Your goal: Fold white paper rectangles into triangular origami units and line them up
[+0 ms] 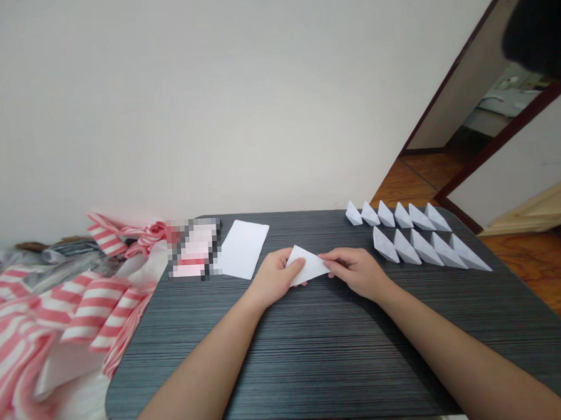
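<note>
A white paper folded into a triangle is held just above the dark grey table near its middle. My left hand grips its left side, thumb on top and fingers curled underneath. My right hand pinches its right corner with closed fingers. A flat white sheet of paper lies to the left of my hands. At the far right of the table, several folded white paper boats stand in two rows.
Red-and-white striped cloth is heaped beside the table's left edge. A blurred pink and white object lies by the flat sheet. A plain wall stands behind the table, and an open doorway with wooden floor is at the right.
</note>
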A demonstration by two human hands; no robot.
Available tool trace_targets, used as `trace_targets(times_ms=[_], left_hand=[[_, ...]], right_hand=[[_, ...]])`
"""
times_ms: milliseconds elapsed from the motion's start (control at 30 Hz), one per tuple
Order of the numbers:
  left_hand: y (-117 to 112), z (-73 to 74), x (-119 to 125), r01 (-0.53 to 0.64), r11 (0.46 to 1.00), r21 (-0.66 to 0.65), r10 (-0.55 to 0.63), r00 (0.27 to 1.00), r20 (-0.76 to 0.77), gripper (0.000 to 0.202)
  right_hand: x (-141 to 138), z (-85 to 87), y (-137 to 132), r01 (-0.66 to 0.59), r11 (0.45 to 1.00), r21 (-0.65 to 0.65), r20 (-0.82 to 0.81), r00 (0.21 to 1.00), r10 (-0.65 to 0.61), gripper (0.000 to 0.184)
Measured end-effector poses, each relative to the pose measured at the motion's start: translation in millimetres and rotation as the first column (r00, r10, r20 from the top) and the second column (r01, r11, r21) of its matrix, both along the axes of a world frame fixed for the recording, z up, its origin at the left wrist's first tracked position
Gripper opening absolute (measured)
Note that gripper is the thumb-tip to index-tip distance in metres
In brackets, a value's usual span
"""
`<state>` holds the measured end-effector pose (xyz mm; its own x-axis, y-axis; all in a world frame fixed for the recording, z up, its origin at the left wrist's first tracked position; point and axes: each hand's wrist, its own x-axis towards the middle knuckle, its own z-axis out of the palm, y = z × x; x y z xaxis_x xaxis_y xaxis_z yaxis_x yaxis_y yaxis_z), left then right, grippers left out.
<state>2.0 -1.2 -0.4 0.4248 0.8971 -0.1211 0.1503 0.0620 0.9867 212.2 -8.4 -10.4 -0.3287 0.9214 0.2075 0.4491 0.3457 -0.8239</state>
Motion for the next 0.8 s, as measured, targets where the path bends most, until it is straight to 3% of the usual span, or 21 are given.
trace_targets(times_ms=[400,600,800], left_hand=[[2.3,-3.4,1.1,-0.024,1.0,-0.006,0.024,1.0,0.016,0.033],[4.0,-6.0,0.0,-0.022,1.0,0.009,0.022,0.999,0.025,0.031],[3.5,-7.6,-1.4,-0.015,1.0,0.009,0.015,1.0,0.012,0.033]], right_hand=[[0.0,1.0,-1.1,0.019,0.999,-0.044,-0.072,0.997,-0.022,0.027],[0.0,-0.2,-0.2,-0.126,0.991,0.035,-0.079,0.989,0.128,0.027],[2.4,-1.8,2.5,-0.163,0.982,0.091,-0.054,0.984,0.168,0.035]])
